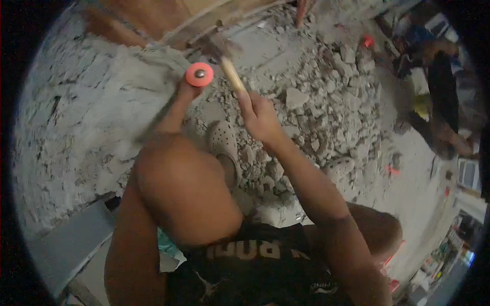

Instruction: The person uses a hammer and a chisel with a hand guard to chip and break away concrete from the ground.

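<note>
My left hand (189,92) is wrapped round a chisel (199,74) with a round pink guard. The guard and the metal striking end face me and hide most of my fingers and the chisel's shaft. In my right hand (259,116) is a hammer (232,76), gripped by its pale wooden handle. The hammer's head is smeared by motion and sits just beyond and to the right of the pink guard, apart from it. Broken rubble (326,97) covers the floor below both hands.
A rough grey wall (97,102) rises at the left, with wooden boards (178,18) at the top. My clog (223,140) rests among the rubble. Another person (449,97) is at the right edge. A grey panel (76,239) leans at lower left.
</note>
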Motion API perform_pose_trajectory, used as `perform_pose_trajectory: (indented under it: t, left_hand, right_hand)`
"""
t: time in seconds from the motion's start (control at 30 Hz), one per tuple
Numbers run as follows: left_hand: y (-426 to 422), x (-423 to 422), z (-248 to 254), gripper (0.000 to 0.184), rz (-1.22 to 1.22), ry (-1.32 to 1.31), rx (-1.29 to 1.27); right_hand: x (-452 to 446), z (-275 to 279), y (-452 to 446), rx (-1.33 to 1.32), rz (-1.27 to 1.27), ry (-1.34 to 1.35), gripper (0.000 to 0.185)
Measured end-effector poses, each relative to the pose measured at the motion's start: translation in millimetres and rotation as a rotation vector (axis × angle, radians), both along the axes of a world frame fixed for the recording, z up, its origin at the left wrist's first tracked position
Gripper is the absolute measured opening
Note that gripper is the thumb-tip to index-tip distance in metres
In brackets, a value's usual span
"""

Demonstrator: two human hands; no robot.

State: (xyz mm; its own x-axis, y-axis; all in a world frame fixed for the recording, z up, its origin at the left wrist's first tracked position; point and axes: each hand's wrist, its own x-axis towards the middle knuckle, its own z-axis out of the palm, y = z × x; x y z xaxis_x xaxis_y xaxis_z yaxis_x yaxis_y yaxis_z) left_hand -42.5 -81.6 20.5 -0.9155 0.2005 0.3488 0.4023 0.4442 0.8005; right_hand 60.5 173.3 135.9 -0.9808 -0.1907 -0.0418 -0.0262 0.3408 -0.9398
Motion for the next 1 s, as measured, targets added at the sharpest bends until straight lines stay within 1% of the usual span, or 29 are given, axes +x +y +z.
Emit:
perform_pose_trajectory:
  t: [0.03, 0.07, 0.13, 0.17, 0.2, 0.23, 0.27, 0.3, 0.33, 0.37, 0.4, 0.43, 0.47, 0.5, 0.53, 0.57, 0.6, 0.63, 0.67, 0.73, 0.77, 0.83, 0.9, 0.93, 0.97, 1.0]
  left_hand:
    - [14, 25, 34, 0.054, -0.007, -0.144, -0.042]
    - [37, 64, 87, 0.060, -0.047, -0.315, -0.081]
    - [102, 149, 248, 0.074, -0.166, -0.732, -0.145]
    - [123, 164, 295, 0.080, -0.197, -0.885, -0.171]
    - [133, 162, 326, 0.087, -0.182, -0.994, -0.181]
    - [98, 123, 258, 0.071, -0.100, -0.750, -0.183]
    - [49, 54, 144, 0.056, 0.038, -0.463, -0.190]
    - [18, 2, 67, 0.041, 0.155, -0.290, -0.216]
    - [-12, -27, -4, 0.028, 0.232, -0.241, -0.240]
    - [-27, -50, -36, 0.030, 0.179, -0.294, -0.075]
    - [-36, -62, -65, 0.032, 0.026, -0.539, 0.499]
    - [-39, -72, -86, 0.035, -0.067, -0.771, 1.078]
    - [-43, -73, -98, 0.037, -0.101, -0.815, 1.214]
    - [-39, -71, -92, 0.037, -0.094, -0.775, 1.084]
    - [-33, -60, -72, 0.037, -0.027, -0.526, 0.396]
    - [-29, -47, -54, 0.037, 0.086, -0.330, -0.073]
    - [-28, -44, -42, 0.036, 0.126, -0.252, -0.224]
    - [-29, -42, -36, 0.036, 0.137, -0.238, -0.228]
    - [-29, -38, -32, 0.036, 0.143, -0.235, -0.211]
    - [-27, -35, -26, 0.036, 0.164, -0.217, -0.216]
    - [-26, -35, -22, 0.036, 0.180, -0.206, -0.235]
    - [-27, -37, -18, 0.035, 0.211, -0.197, -0.266]
    - [-32, -45, -30, 0.035, 0.177, -0.241, -0.181]
    - [-39, -57, -48, 0.036, 0.049, -0.326, 0.099]
    - [-50, -70, -70, 0.037, -0.067, -0.425, 0.377]
    - [-51, -69, -73, 0.038, -0.190, -0.519, 0.664]
  right_hand:
    - [-10, 20, -3, -0.101, -0.050, 0.111, 0.051]
    - [-18, 44, -3, -0.212, -0.054, 0.173, 0.051]
    - [-35, 91, -8, -0.390, -0.062, 0.328, 0.049]
    - [-35, 102, -11, -0.458, -0.082, 0.393, 0.048]
    - [-34, 99, -16, -0.466, -0.078, 0.394, 0.048]
    - [-31, 90, -21, -0.404, -0.093, 0.425, 0.049]
    - [-26, 76, -24, -0.338, -0.114, 0.452, 0.049]
    - [-20, 36, -26, -0.237, -0.082, 0.382, 0.051]
    - [-13, -3, -29, -0.136, -0.049, 0.309, 0.053]
    - [-7, -22, -26, -0.029, 0.015, 0.120, 0.053]
    - [-5, -30, -20, 0.077, 0.076, -0.067, 0.053]
    - [-7, -23, -13, 0.072, 0.065, -0.062, 0.053]
    - [-7, -9, -7, 0.067, 0.060, -0.050, 0.054]
    - [-7, 7, -3, 0.060, 0.052, -0.045, 0.054]
    - [-11, 25, -3, -0.018, 0.016, -0.005, 0.053]
    - [-16, 49, -5, -0.093, -0.013, 0.036, 0.053]
    - [-21, 78, -4, -0.158, -0.052, 0.137, 0.051]
    - [-27, 107, -5, -0.227, -0.085, 0.244, 0.050]
    - [-31, 132, -4, -0.226, -0.069, 0.248, 0.050]
    - [-39, 163, -1, -0.505, -0.083, 0.519, 0.047]
    - [-40, 153, -5, -0.504, -0.077, 0.522, 0.047]
    - [-36, 97, -21, -0.290, -0.126, 0.590, 0.048]
    - [-14, 0, -31, -0.226, -0.065, 0.319, 0.048]
    - [-6, -33, -27, -0.057, 0.030, 0.125, 0.047]
    - [-4, -50, -21, 0.109, 0.125, -0.063, 0.047]
    - [-7, -40, -16, 0.108, 0.119, -0.059, 0.047]
